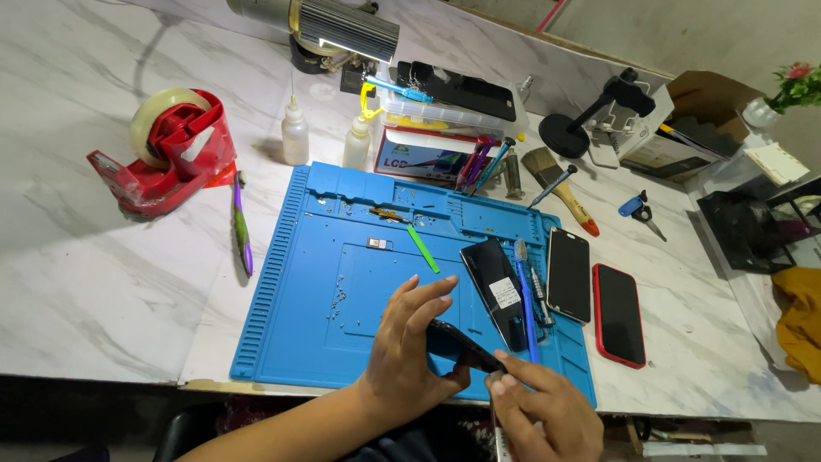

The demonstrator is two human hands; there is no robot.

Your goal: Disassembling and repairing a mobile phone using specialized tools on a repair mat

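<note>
Left hand [410, 346]: fingers curled round a dark phone [457, 344], gripping it from the left side, thumb beneath, fingertips over the upper edge. Right hand [537, 411]: fingers closed, tips pinched at the phone's lower-right end; a slim pale tool [499, 428] runs down from that pinch toward the frame edge (whether the hand grips the tool or only the phone, I cannot tell).

Phone position: held just above the near edge of the blue work mat [299, 291], between the two hands, left hand on its upper-left part, right hand at its lower-right end. Long axis runs upper-left to lower-right; the phone is tilted, one long edge turned up toward the camera.

Containers, all placed relative to the mat:
- Clear plastic box [445, 115] beyond the mat's far edge; a dark phone [457, 88] and a blue-handled tool [398, 88] lie on its lid. Contents not legible.
- Two small white squeeze bottles [295, 135] just off the far-left corner; fill level not visible.
- The mat's own shallow trays along its far edge hold small loose screws and bits [346, 205].

On the mat: green pry stick [422, 248] mid-mat; black phone back [496, 287] with a blue-handled tool [525, 308] lying beside it, right of centre; another black phone [569, 274] at the right edge.

Off the mat: red-cased phone [618, 314] just right of it; red tape dispenser [167, 150] well to the left; purple-green tool [243, 227] beside the left edge; paintbrush [560, 184] past the far-right corner.
</note>
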